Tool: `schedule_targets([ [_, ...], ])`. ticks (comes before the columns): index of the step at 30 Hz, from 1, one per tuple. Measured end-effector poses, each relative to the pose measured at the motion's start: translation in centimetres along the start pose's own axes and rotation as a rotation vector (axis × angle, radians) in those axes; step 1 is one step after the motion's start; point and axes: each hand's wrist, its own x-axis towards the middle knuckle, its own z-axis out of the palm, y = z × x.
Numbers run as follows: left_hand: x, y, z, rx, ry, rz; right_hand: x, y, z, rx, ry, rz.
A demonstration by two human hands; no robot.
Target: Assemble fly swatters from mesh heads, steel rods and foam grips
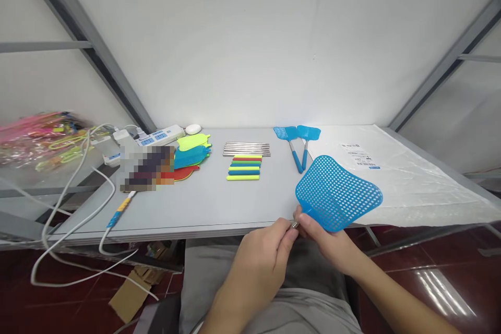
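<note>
Blue plastic mesh spreads above the front edge of the grey table (203, 206) as we hold a swatter head (338, 193), tilted up to the right, its outline overlapping the white wrap (410, 188) behind it. Our right hand (331, 245) is clamped on the head's neck, thumb on top. Our left hand (266, 250) meets it there, thumb and fingers pinched on a short showing length of silver rod (295, 224); our fingers cover the joint, so we cannot tell whether rod and head are connected.

Beyond our hands, two swatters lie side by side near the wall (254, 42), blue heads toward it and blue grips toward us, a pale shaft between. At the table's middle, silver tubes (246, 149) lie in a row, with handles (243, 168) in yellow, red, green and blue just on our side of them. To their left we see a pile of spare heads (191, 156), yellow, blue and red, partly hidden by a pixelated patch (146, 168). Behind it sit a power strip (166, 134) and a white disc (193, 129). White cable (55, 250) loops off the table's left end, near bags of colourful goods (43, 141). Cardboard (131, 295) rests on the dark red floor (434, 276) below.
</note>
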Motion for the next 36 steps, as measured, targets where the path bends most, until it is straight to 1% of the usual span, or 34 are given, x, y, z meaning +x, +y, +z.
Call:
schedule_targets([
  [1,-0.1,-0.2,0.3,0.02,0.016,-0.002,-0.1,0.3,0.0,-0.004,0.048,-0.013],
  [4,-0.2,-0.5,1.0,0.09,0.065,-0.002,0.0,1.3,0.1,0.046,0.317,-0.012],
  [5,-0.2,-0.6,1.1,0.094,0.077,-0.001,0.1,1.6,0.2,0.073,0.361,-0.003],
  [6,-0.1,-0.6,1.1,0.082,0.083,-0.001,0.3,1.7,0.3,0.102,0.37,0.003],
  [8,0.1,-0.4,0.9,0.019,0.08,-0.001,0.8,1.8,0.5,0.163,0.335,-0.009],
  [11,0.6,-0.1,0.1,-0.152,0.051,-0.008,2.0,1.0,0.5,0.218,0.243,-0.025],
  [14,1.3,0.1,-0.8,-0.34,0.032,-0.025,3.5,-0.2,0.4,0.191,0.12,-0.035],
  [16,1.7,0.1,-1.4,-0.442,0.021,-0.044,4.6,-0.8,0.5,0.153,0.08,-0.058],
  [18,2.1,-0.2,-2.2,-0.494,-0.012,-0.061,5.5,-0.9,0.6,0.113,0.064,-0.061],
  [20,2.6,-0.6,-3.1,-0.437,-0.068,-0.062,6.3,-0.4,0.7,0.088,0.092,-0.017],
  [23,3.8,-1.4,-4.4,-0.157,-0.087,-0.009,7.3,0.8,1.0,0.079,0.173,0.053],
  [25,4.8,-1.8,-5.0,0.0,-0.065,0.037,7.9,1.4,1.2,0.086,0.216,0.056],
  [26,5.3,-2.0,-5.2,0.044,-0.05,0.051,8.2,1.5,1.3,0.088,0.229,0.053],
  [29,5.9,-2.2,-5.0,0.057,0.033,0.065,9.0,1.2,1.5,0.089,0.243,0.033],
  [31,5.7,-2.2,-4.7,-0.028,0.093,0.062,9.3,0.5,1.6,0.081,0.21,0.006],
  [33,5.1,-2.3,-4.7,-0.197,0.091,0.051,9.4,-0.3,1.7,0.07,0.153,-0.026],
  [34,4.7,-2.3,-4.7,-0.312,0.059,0.03,9.4,-0.8,1.8,0.062,0.127,-0.042],
  [36,3.8,-2.5,-5.0,-0.583,-0.056,-0.054,9.4,-1.7,1.9,0.031,0.075,-0.087],
])
